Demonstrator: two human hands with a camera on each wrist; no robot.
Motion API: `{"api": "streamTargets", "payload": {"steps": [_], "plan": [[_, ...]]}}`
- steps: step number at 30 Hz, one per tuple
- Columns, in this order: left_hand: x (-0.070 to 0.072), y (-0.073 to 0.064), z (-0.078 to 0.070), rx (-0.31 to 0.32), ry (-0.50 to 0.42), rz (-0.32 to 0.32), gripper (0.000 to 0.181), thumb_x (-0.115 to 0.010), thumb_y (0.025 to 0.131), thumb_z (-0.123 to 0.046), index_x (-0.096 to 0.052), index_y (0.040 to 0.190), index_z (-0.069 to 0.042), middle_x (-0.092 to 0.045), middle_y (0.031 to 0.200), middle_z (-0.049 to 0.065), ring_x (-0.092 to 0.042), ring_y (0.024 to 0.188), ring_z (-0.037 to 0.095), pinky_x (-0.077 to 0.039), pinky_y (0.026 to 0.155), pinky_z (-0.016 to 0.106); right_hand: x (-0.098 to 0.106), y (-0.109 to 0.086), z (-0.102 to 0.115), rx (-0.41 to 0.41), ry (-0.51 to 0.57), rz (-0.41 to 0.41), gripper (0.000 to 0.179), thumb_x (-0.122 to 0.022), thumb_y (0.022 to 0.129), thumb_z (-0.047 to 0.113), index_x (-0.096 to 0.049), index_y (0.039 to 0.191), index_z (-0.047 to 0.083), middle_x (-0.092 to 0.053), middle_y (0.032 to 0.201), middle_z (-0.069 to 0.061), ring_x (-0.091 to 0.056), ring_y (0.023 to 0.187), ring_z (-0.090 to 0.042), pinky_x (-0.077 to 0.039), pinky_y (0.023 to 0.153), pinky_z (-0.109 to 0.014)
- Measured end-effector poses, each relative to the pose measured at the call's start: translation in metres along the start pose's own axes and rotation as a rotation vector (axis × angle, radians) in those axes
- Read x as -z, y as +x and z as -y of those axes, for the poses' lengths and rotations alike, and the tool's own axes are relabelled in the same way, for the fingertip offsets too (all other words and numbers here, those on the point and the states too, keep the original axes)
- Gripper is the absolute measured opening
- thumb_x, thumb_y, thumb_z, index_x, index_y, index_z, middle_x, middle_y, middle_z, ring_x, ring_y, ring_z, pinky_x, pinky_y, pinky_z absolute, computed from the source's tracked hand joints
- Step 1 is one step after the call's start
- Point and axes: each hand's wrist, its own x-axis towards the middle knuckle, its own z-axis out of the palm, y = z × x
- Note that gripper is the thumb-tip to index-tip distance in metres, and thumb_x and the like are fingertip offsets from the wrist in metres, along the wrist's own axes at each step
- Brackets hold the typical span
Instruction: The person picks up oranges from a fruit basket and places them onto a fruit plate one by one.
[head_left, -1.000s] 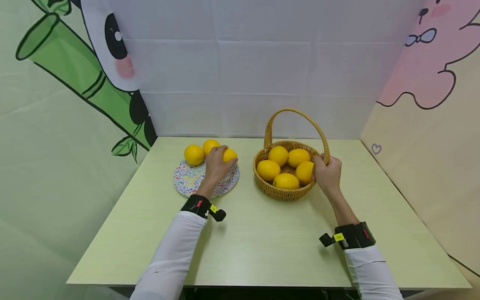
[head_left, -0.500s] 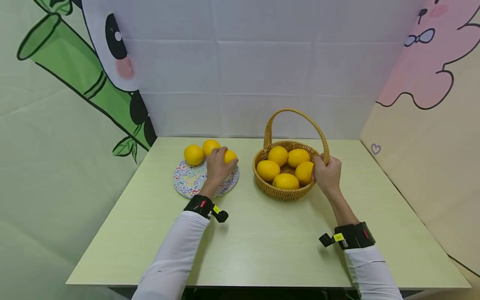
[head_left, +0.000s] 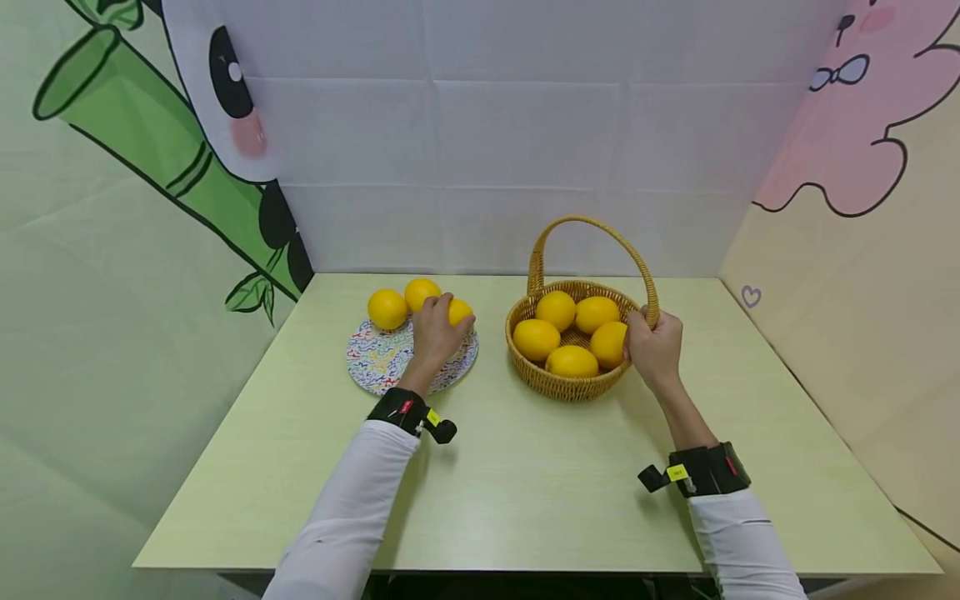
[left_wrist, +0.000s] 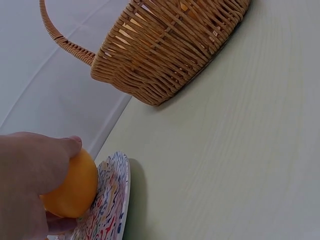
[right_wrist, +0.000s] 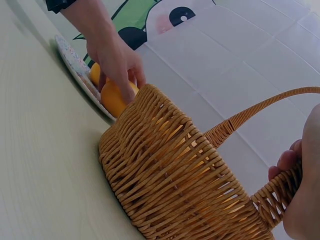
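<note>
On the patterned plate (head_left: pixel 375 358), my left hand (head_left: pixel 437 333) grips a lemon (head_left: pixel 460 312) at the right side. The left wrist view shows thumb and fingers curled round that lemon (left_wrist: pixel 75 187), low over the plate's surface. Two more lemons (head_left: pixel 387 309) sit at the plate's far edge, to the left of the hand. My right hand (head_left: pixel 657 350) holds the wicker basket (head_left: pixel 551 385) where its handle (head_left: pixel 592 223) meets the rim on the right. Inside the upright basket lie several lemons (head_left: pixel 572 363).
Plate and basket stand a short way apart on the pale table (head_left: pixel 480 500), toward its back edge. A white cloth wall (head_left: pixel 487 167) rises behind it, and printed cloth walls flank both sides.
My left wrist has shifted slightly to the right, while the hand keeps its hold on the lemon. The right hand and basket look unchanged.
</note>
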Motion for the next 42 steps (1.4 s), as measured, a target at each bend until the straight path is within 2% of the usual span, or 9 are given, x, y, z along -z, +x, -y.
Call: {"api": "streamTargets", "payload": {"steps": [5,9,12,14,20,28,32,42], "plan": [[0.001,-0.001,-0.001,-0.006,0.035,-0.001,0.07,-0.078,0.103,-0.049,-0.059,0.162,-0.015,-0.059,0.164,0.018,-0.057,0.144,0.045,-0.05,0.119,0.065,0.0,0.0,-0.001,-0.007,0.003,0.005,0.047,-0.051,0.108,0.006,-0.048,0.062,0.007,-0.048,0.044,0.003,-0.046,0.032,-0.017,-0.039,0.033,-0.024],[0.021,-0.015,-0.024,-0.015,0.145,-0.008,0.068,-0.077,0.105,-0.047,-0.06,0.161,-0.012,-0.062,0.164,0.019,-0.059,0.146,0.049,-0.049,0.12,0.069,0.0,0.0,-0.002,-0.007,0.001,0.005,0.046,-0.051,0.108,0.004,-0.048,0.062,0.006,-0.048,0.043,0.002,-0.045,0.032,-0.026,-0.04,0.033,-0.026],[0.035,-0.025,-0.042,-0.003,0.194,0.004,0.068,-0.076,0.106,-0.046,-0.059,0.162,-0.012,-0.06,0.166,0.019,-0.055,0.149,0.054,-0.046,0.122,0.069,0.0,0.002,-0.002,-0.004,-0.003,0.0,0.046,-0.051,0.108,0.003,-0.048,0.062,0.006,-0.048,0.043,0.002,-0.045,0.033,-0.032,-0.041,0.033,-0.027],[0.037,-0.027,-0.046,0.007,0.209,0.009,0.068,-0.075,0.107,-0.046,-0.058,0.164,-0.013,-0.059,0.168,0.019,-0.052,0.148,0.056,-0.044,0.122,0.069,0.0,0.002,-0.002,-0.007,-0.004,-0.003,0.046,-0.051,0.108,0.003,-0.048,0.062,0.005,-0.049,0.043,0.001,-0.045,0.033,-0.034,-0.041,0.033,-0.029],[0.037,-0.027,-0.048,0.03,0.227,0.019,0.069,-0.073,0.108,-0.05,-0.057,0.165,-0.016,-0.058,0.169,0.017,-0.05,0.149,0.055,-0.04,0.125,0.071,0.001,0.002,-0.002,-0.022,-0.004,0.001,0.046,-0.052,0.108,0.006,-0.048,0.062,0.007,-0.049,0.044,0.002,-0.046,0.034,-0.034,-0.041,0.033,-0.028],[0.039,-0.027,-0.047,0.034,0.225,0.024,0.07,-0.073,0.107,-0.052,-0.056,0.165,-0.017,-0.056,0.17,0.016,-0.05,0.148,0.055,-0.04,0.125,0.071,0.0,0.002,-0.003,0.001,-0.008,-0.007,0.047,-0.051,0.108,0.001,-0.047,0.062,0.007,-0.048,0.043,0.002,-0.045,0.034,-0.037,-0.041,0.032,-0.031],[0.041,-0.027,-0.047,0.038,0.228,0.021,0.073,-0.072,0.106,-0.054,-0.054,0.166,-0.017,-0.056,0.169,0.017,-0.05,0.148,0.053,-0.04,0.125,0.072,0.0,0.003,-0.003,0.0,-0.006,-0.007,0.047,-0.051,0.108,0.003,-0.047,0.061,0.007,-0.048,0.043,0.002,-0.045,0.033,-0.035,-0.04,0.032,-0.028],[0.051,-0.027,-0.055,0.032,0.204,-0.016,0.078,-0.069,0.103,-0.059,-0.053,0.167,-0.017,-0.052,0.171,0.018,-0.045,0.153,0.05,-0.039,0.123,0.071,0.001,0.002,-0.002,-0.018,-0.009,-0.008,0.046,-0.051,0.108,0.005,-0.048,0.062,0.008,-0.049,0.043,0.003,-0.046,0.033,-0.032,-0.041,0.033,-0.026]]}}
